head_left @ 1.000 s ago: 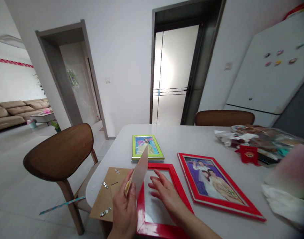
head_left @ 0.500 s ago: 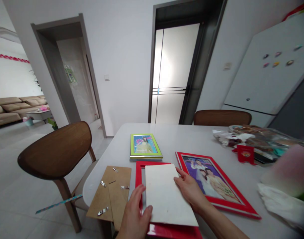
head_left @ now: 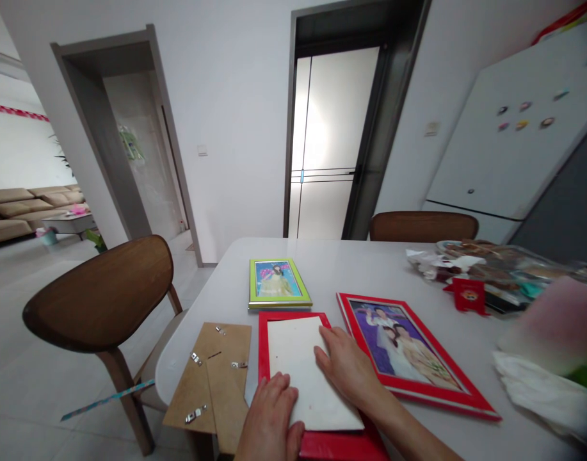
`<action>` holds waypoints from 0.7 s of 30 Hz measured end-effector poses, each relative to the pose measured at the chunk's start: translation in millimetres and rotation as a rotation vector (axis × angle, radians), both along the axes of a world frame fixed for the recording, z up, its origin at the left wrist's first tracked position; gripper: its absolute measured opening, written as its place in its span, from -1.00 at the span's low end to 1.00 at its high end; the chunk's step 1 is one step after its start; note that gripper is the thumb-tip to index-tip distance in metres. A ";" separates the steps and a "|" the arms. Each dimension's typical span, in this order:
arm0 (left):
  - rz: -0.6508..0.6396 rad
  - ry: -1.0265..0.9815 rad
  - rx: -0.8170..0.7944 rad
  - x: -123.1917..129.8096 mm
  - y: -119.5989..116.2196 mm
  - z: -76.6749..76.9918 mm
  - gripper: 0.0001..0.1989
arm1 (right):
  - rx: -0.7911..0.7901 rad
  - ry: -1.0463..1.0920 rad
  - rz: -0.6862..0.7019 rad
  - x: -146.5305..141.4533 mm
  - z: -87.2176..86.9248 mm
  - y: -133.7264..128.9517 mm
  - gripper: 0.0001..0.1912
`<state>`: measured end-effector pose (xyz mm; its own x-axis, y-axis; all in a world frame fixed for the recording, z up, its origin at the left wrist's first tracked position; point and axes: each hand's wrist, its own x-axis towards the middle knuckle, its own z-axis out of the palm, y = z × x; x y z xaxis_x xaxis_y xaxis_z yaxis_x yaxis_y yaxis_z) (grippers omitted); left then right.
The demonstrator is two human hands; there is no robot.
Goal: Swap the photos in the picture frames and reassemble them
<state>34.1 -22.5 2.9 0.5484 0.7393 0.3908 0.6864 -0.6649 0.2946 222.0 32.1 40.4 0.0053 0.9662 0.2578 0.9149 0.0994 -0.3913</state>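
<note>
A blank white sheet of card [head_left: 296,365] lies over the opening of a red picture frame [head_left: 341,445] at the table's near edge. My left hand [head_left: 274,410] rests flat on the left edge of both, its thumb near the card's lower edge. From the right, my right hand [head_left: 345,365] lies with spread fingers on the card's right side. Left of the frame is a brown backing board [head_left: 192,397] with metal clips and a stand leg. Farther back lies a green frame [head_left: 293,274] holding a photo, and a second red frame [head_left: 475,403] with a photo is at the right.
Clear plastic wrapping [head_left: 499,256], a red packet [head_left: 468,296] and a crumpled white cloth [head_left: 533,394] cover the right side of the white table [head_left: 322,269]. One wooden chair [head_left: 105,294] stands at the left, another chair [head_left: 422,225] behind the table.
The card has shifted left and now sits within the red frame's outline. Both hands have moved with it, and my right fingers have come from its edge onto its surface.
</note>
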 end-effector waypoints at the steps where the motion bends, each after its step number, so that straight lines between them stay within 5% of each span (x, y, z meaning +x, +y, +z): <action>1: 0.002 0.017 -0.005 1.4 0.4 0.8 -0.62 | 0.032 -0.055 -0.004 -0.7 -2.6 -0.6 -0.64; 7: 0.014 0.020 -0.092 -3.3 -3.3 13.3 -0.57 | 0.081 -0.166 0.049 2.3 -12.6 -3.0 -0.70; 11: 0.114 0.021 -0.148 -52.6 -8.5 28.2 -0.44 | 0.058 -0.132 0.065 -3.9 -4.9 -6.6 -0.68; 16: 0.425 0.202 -0.283 -126.6 -9.3 27.8 -0.26 | 0.012 0.066 0.356 -62.2 16.0 -28.4 -0.67; 21: 0.536 0.188 -0.163 -147.5 -0.2 3.1 -0.45 | -0.085 0.071 0.530 -133.0 10.8 -47.8 -0.43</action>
<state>-113.4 -22.7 6.0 0.1301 0.9748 0.1811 0.9644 -0.1669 0.2050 89.0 -15.7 51.2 -0.4736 0.8587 0.1957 0.7190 0.5052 -0.4773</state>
